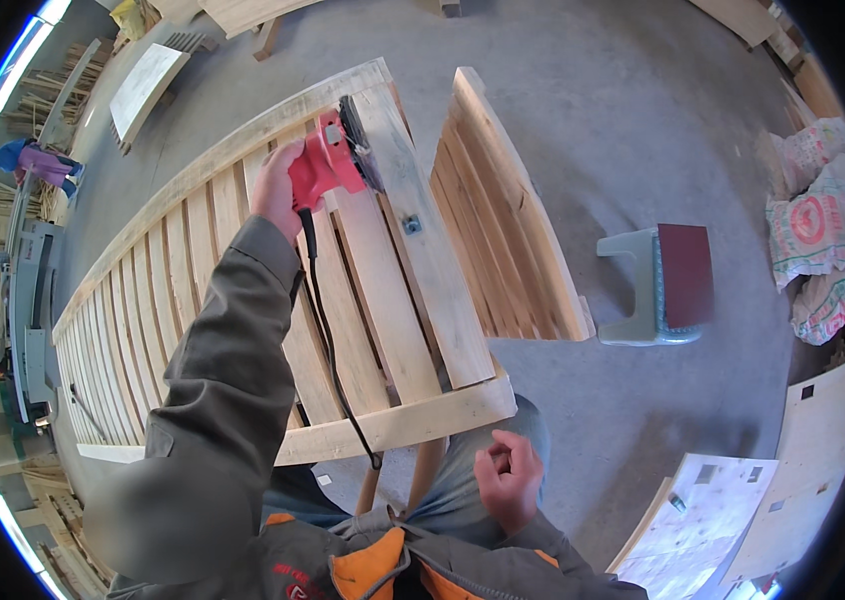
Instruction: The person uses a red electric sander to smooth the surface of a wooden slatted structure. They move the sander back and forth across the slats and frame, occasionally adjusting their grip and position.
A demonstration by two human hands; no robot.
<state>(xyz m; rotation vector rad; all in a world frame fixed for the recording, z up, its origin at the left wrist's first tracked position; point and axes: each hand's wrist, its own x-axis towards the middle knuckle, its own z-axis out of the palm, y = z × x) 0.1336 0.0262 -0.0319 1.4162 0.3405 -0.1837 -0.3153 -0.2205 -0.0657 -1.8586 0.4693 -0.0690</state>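
My left hand (278, 190) is closed round the body of a red corded power tool (319, 168). Its flat black base (357, 145) is turned toward the right, at the far end of a slatted wooden panel (383, 428). Whether that base touches the wood cannot be told. A black cord (328, 335) runs from the tool back over the slats to the near edge. On the wide end board (433, 280) lies a small blue piece (412, 225). My right hand (511, 482) is curled in a loose fist above my right thigh, with nothing visible in it.
A second slatted wooden piece (513, 220) stands just right of the panel. Beyond it is a pale plastic stool (643, 285) with a dark red board (686, 275) on it. Printed sacks (816, 230) and plywood sheets (708, 525) line the right. Another person (38, 165) stands far left.
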